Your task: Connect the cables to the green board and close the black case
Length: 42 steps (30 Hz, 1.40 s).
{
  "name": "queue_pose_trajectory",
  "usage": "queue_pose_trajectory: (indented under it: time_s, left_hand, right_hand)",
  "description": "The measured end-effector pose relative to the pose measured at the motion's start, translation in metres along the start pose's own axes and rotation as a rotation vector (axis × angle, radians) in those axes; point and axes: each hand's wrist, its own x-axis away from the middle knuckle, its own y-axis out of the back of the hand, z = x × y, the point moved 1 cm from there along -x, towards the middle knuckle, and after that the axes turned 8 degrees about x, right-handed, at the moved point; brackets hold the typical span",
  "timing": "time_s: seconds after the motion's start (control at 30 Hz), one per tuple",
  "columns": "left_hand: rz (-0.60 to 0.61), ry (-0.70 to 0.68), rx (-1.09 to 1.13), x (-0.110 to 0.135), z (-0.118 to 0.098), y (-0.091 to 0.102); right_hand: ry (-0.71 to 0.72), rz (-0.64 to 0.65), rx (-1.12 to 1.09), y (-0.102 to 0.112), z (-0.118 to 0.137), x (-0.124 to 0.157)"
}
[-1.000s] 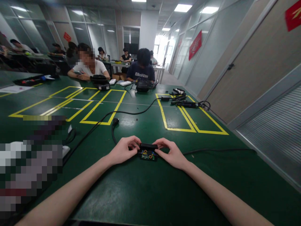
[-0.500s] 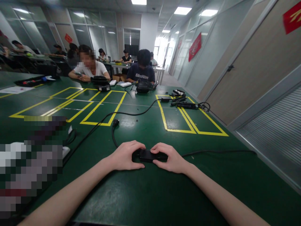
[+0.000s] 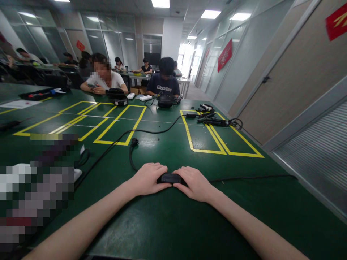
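Note:
A black power adapter (image 3: 170, 178) lies crosswise on or just above the green table in front of me; its contact with the tabletop is hidden. My left hand (image 3: 150, 177) closes round its left end, fingers over the far side and thumb along the near side. Gripping the right end in the same way is my right hand (image 3: 195, 182). A short black cord curves from behind my left hand to a power plug (image 3: 134, 142). On the other side, a thin black cable (image 3: 252, 177) runs rightward from behind my right hand.
Yellow tape outlines (image 3: 208, 151) mark the green table (image 3: 162, 224). A long black cable (image 3: 146, 131) crosses it to a bundle of black adapters and cords (image 3: 214, 121). Two people sit opposite, near a black headset-like device (image 3: 165, 100). Blurred items lie at left.
Both hands have closed more tightly around the adapter's ends, thumbs now against its near side. The adapter seems tilted, showing a narrower face.

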Motion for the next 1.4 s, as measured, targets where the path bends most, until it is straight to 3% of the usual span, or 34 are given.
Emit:
queue_pose_trajectory:
  time_s: [0.27,0.63,0.73,0.83,1.0,1.2,1.4]
  left_hand:
    - [0.067,-0.045,-0.043,0.002,0.000,0.000]
    - [0.029,-0.098,-0.005,0.003,-0.004,-0.001]
    - [0.026,-0.014,0.066,0.002,-0.006,0.001]
    - [0.026,0.158,0.189,0.002,-0.006,0.005]
    - [0.045,0.332,0.391,0.003,-0.004,0.005]
    - [-0.017,0.250,0.339,0.006,-0.006,0.000]
    - [-0.005,0.122,0.247,0.006,-0.007,0.002]
  right_hand:
    - [0.025,0.005,-0.015,0.002,0.004,0.001]
    - [0.080,-0.076,0.041,0.005,0.006,0.000]
    - [0.156,-0.144,0.094,0.008,0.008,0.000]
    - [0.238,-0.246,0.151,0.011,0.009,0.002]
    - [0.179,-0.270,0.112,0.012,0.007,0.004]
    - [0.073,-0.151,0.010,0.008,0.008,0.001]
    - [-0.001,-0.085,-0.124,0.007,0.008,0.002]
